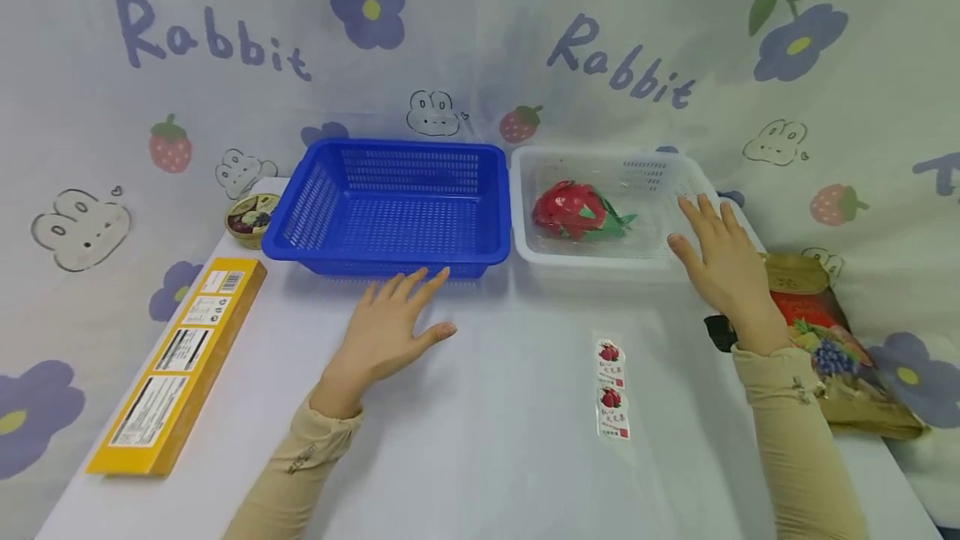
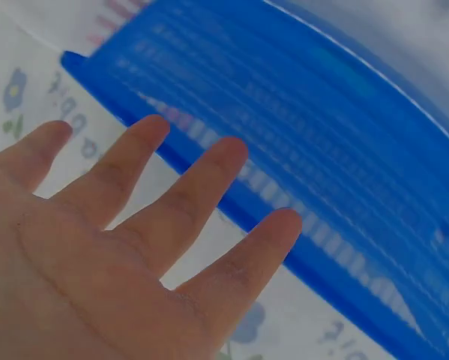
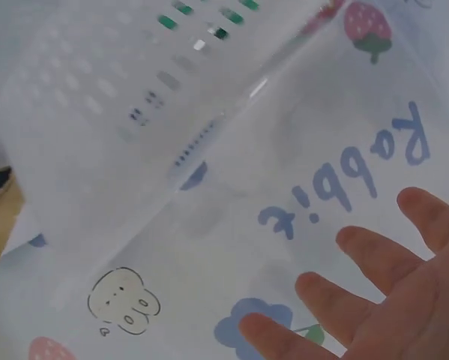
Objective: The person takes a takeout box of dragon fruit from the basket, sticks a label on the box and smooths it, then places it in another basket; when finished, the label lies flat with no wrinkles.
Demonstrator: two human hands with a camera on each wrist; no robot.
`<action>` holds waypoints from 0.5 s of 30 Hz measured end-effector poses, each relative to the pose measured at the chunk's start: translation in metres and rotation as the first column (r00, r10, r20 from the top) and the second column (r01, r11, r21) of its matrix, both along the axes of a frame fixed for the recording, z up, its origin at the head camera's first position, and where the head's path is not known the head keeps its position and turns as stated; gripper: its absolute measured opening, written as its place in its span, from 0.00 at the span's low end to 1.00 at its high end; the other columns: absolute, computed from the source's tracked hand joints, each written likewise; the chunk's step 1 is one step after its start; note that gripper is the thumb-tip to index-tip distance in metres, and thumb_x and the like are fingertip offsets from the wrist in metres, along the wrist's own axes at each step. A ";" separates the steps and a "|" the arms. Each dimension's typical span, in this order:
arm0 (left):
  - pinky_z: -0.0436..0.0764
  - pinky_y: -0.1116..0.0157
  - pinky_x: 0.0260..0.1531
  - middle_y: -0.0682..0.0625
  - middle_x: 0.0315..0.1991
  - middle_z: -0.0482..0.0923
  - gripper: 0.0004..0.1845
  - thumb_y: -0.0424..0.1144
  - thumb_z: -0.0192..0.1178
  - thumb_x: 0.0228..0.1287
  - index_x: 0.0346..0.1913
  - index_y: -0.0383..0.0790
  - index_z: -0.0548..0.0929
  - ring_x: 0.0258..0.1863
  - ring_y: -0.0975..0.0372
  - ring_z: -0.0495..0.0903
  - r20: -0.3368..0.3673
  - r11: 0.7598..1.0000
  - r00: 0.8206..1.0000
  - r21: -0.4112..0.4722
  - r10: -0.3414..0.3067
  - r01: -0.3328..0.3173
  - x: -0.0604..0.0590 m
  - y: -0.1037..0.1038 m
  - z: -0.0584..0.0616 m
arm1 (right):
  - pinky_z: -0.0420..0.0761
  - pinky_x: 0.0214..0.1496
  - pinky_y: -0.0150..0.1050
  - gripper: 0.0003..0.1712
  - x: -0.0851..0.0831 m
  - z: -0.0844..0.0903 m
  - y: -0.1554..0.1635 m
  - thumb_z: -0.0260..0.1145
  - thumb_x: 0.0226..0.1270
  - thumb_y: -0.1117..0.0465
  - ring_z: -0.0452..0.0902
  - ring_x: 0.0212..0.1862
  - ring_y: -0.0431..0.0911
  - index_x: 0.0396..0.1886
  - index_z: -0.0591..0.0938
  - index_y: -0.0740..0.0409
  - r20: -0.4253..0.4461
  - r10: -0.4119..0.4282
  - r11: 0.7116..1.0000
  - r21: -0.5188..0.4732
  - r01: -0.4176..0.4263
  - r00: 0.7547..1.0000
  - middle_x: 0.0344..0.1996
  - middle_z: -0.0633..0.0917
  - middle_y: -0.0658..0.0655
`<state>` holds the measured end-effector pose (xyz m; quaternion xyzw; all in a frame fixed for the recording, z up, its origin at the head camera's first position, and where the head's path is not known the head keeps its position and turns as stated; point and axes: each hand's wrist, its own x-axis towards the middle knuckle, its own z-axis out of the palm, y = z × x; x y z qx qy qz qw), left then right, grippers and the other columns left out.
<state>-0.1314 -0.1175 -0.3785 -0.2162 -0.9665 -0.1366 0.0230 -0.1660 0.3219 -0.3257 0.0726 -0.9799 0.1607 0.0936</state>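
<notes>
My left hand [image 1: 420, 302] is open with fingers spread, low over the white table just in front of the blue basket [image 1: 337, 255], which has nothing in it. In the left wrist view the left hand [image 2: 172, 172] has its fingertips close to the blue basket [image 2: 321, 150]; contact cannot be told. My right hand [image 1: 693, 227] is open too, fingers straight, at the right front corner of the white basket [image 1: 585, 261]. A red dragon fruit with green leaves [image 1: 573, 209] lies in that basket. In the right wrist view the right hand [image 3: 336, 259] holds nothing beside the white basket [image 3: 97, 97].
A long yellow box [image 1: 180, 361] lies at the table's left edge. A round tin [image 1: 251, 219] sits left of the blue basket. A strip of two red-printed sachets [image 1: 611, 390] lies near the front. A gold snack bag [image 1: 825, 340] lies at the right edge.
</notes>
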 end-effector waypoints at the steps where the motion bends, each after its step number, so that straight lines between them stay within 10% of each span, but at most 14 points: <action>1: 0.59 0.35 0.66 0.43 0.73 0.62 0.40 0.68 0.49 0.64 0.76 0.60 0.54 0.69 0.40 0.64 0.016 1.000 1.000 0.022 -0.021 0.020 -0.001 0.006 0.001 | 0.44 0.71 0.71 0.42 -0.005 0.003 0.001 0.36 0.75 0.34 0.37 0.75 0.71 0.78 0.52 0.53 0.010 0.006 1.000 -0.023 -0.006 1.000 0.75 0.51 0.69; 15: 0.59 0.40 0.69 0.49 0.78 0.50 0.53 0.83 0.23 0.51 0.77 0.58 0.48 0.76 0.48 0.52 0.282 0.919 0.919 0.358 -0.275 0.166 -0.027 0.068 -0.002 | 0.45 0.72 0.69 0.39 -0.059 0.024 0.007 0.24 0.74 0.33 0.42 0.75 0.70 0.79 0.41 0.43 0.304 0.055 0.961 -0.274 0.032 0.951 0.77 0.48 0.65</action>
